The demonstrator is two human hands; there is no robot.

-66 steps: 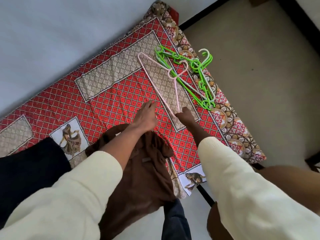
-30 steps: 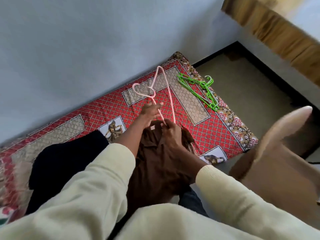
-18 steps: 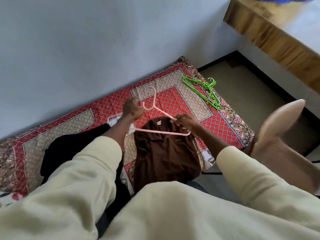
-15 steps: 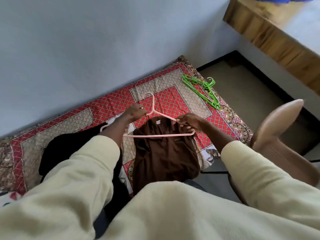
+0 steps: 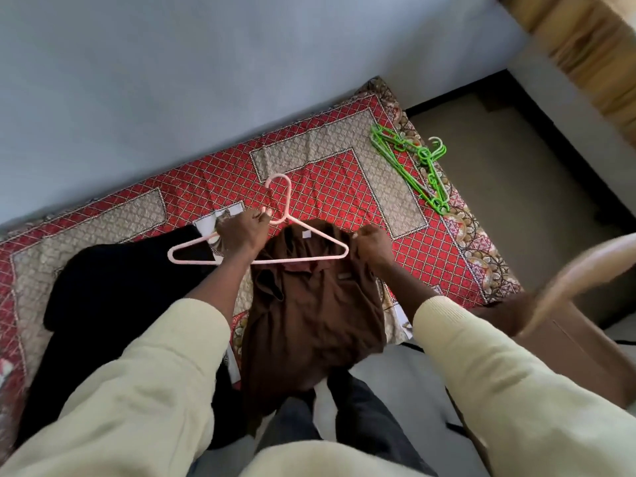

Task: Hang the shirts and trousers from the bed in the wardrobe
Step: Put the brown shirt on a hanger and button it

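Since 0.5 s ago the pink hanger (image 5: 275,251) has slid right, its right tip now at the brown shirt's (image 5: 309,304) shoulder under the right hand (image 5: 373,242). The left hand (image 5: 242,232) is clamped on the hanger just below its hook. The right hand is closed at the shirt's collar edge; whether it pinches cloth or hanger is unclear. The shirt lies on the bed (image 5: 344,187), its hem hanging off the near edge. A black garment (image 5: 113,290) is partly hidden by the left sleeve. Green hangers (image 5: 413,166) lie well apart.
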